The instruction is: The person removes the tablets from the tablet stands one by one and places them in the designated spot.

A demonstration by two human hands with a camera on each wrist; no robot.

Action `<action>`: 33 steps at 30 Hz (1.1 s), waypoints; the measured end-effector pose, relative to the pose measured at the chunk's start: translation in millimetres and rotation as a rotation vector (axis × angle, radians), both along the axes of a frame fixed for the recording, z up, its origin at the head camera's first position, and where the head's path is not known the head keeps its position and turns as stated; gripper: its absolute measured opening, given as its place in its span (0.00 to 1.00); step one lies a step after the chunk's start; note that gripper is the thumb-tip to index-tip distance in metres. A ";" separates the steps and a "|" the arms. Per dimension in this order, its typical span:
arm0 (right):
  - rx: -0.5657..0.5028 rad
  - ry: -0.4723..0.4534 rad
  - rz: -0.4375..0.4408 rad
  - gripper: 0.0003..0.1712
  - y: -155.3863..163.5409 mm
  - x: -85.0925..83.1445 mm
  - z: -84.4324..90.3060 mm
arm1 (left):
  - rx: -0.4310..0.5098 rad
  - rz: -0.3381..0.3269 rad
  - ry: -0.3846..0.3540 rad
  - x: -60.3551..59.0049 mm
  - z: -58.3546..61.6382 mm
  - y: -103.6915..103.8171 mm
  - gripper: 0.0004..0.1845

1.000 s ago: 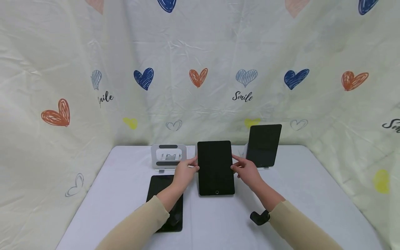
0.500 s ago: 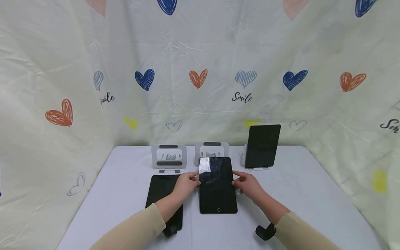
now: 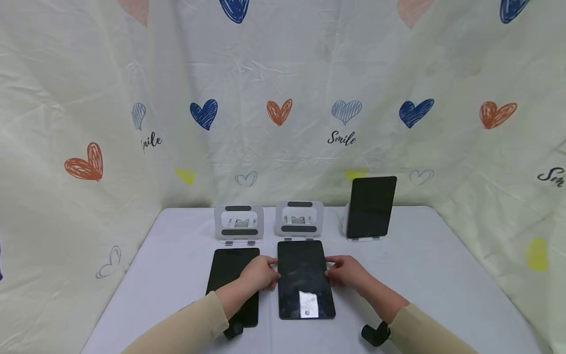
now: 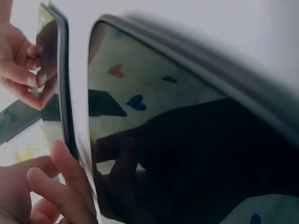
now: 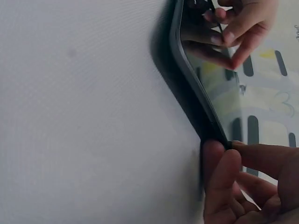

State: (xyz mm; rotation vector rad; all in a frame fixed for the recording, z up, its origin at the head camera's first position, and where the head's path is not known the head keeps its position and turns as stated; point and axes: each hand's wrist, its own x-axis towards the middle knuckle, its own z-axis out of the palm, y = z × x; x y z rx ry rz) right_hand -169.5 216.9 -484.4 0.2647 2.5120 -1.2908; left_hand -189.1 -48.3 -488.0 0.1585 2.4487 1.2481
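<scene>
Two hands are seen at the long edges of a black tablet (image 3: pixel 305 279) that lies flat, or very nearly flat, on the white worktop (image 3: pixel 442 275), just in front of the middle stand (image 3: pixel 299 219). The left edge is pinched by the curled fingers and thumb of the left hand (image 3: pixel 261 273), and the right edge is gripped in the same way by the right hand (image 3: pixel 349 270); in the right wrist view the near edge appears slightly raised off the cloth, though full contact cannot be confirmed. A second tablet (image 3: pixel 233 282) lies flat just beside the held one, partly covered by the left forearm, and a third tablet (image 3: pixel 371 206) is propped upright on the right stand (image 3: pixel 360 238), well apart. The left stand (image 3: pixel 239 223) stands bare at the back. Several risks are judged to remain. Fingertips could be trapped under the glass if the edges are let down before the fingers are drawn clear. The neighbouring tablet could be nudged or scraped by the left wrist or sleeve, since it is overlapped already. A slip could be caused by the smooth edges if one side is released ahead of the other, and the far end could be knocked against the middle stand's lip if the tablet is slid forward.
</scene>
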 end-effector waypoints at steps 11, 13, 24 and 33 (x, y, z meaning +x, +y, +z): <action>0.110 -0.012 0.060 0.28 -3.0 -0.4 1.9 | -0.176 -0.058 0.049 -0.6 0.8 1.4 0.27; 0.123 -0.007 0.063 0.28 -2.9 -0.6 1.5 | -0.182 -0.057 0.051 -1.2 -0.4 1.0 0.28; 0.177 0.008 0.085 0.29 2.8 -2.0 -4.1 | -0.205 -0.046 0.058 -5.3 -5.1 0.0 0.28; 0.158 0.062 0.075 0.27 8.3 4.0 3.1 | -0.161 -0.038 0.046 -4.7 -1.9 -3.9 0.26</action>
